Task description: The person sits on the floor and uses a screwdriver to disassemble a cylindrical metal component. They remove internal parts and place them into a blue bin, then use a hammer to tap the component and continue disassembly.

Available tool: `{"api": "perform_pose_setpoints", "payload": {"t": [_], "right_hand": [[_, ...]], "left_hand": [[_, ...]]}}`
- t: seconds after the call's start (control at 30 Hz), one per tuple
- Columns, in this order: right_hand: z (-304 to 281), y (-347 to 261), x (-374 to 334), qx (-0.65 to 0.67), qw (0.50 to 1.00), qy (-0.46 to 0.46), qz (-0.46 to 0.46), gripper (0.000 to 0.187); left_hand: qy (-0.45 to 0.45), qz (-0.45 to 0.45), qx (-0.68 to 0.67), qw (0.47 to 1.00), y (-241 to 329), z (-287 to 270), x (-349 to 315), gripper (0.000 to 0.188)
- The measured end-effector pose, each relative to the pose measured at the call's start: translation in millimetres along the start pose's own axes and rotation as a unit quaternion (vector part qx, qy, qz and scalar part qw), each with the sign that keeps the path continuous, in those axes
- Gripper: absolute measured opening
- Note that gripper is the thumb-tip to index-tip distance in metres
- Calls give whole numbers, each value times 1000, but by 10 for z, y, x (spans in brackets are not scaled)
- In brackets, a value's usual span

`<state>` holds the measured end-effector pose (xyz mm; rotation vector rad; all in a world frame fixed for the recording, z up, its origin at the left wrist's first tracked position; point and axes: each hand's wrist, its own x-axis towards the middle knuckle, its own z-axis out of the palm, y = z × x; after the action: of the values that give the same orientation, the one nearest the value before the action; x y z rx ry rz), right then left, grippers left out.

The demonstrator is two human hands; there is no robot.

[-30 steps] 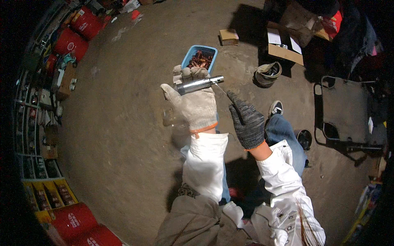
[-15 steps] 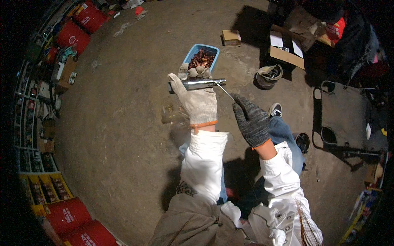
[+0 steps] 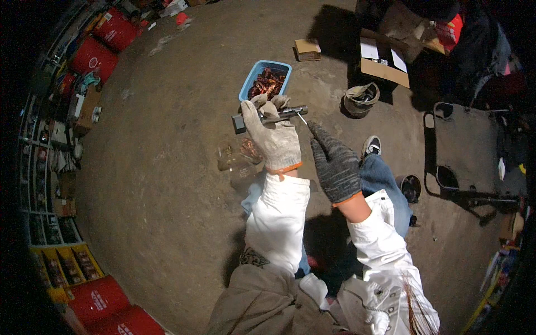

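My left hand, in a pale work glove with an orange cuff, has its fingers curled round a shiny metal cylinder with a dark block-like end at the left. From the right, my right hand, in a dark grey glove, pinches a thin metal rod. The rod's far tip meets the cylinder near its right end; its other end is hidden in the glove. Just beyond my left fingers, a blue plastic basin on the floor holds many reddish-brown small pieces.
Clear plastic bags lie left of my left wrist. Ahead to the right are a small cardboard box, an open carton and a bucket. A folding chair stands right; red drums and shelves line the left.
My left fingers have closed further round the cylinder, which now tilts up toward its right end. My right hand has shifted slightly left and up with the rod.
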<state>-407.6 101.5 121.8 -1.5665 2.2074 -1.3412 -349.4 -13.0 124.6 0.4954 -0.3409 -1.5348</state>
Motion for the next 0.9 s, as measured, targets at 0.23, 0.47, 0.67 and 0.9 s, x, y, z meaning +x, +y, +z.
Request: {"api": "perform_pose_setpoints", "payload": {"t": [0.23, 0.47, 0.67, 0.9], "right_hand": [[-461, 201, 210, 74, 972, -217, 54, 29], [-617, 412, 315, 122, 916, -370, 92, 39], [-583, 711, 316, 87, 907, -411, 12, 51], [-432, 1268, 309, 15, 884, -291, -365, 54]], "left_hand": [[-142, -19, 94, 985, 77, -57, -26, 37], [-176, -105, 86, 975, 54, -69, -64, 36], [-155, -163, 98, 969, 25, -81, -118, 29], [-169, -186, 191, 949, 1, -111, -179, 30]]}}
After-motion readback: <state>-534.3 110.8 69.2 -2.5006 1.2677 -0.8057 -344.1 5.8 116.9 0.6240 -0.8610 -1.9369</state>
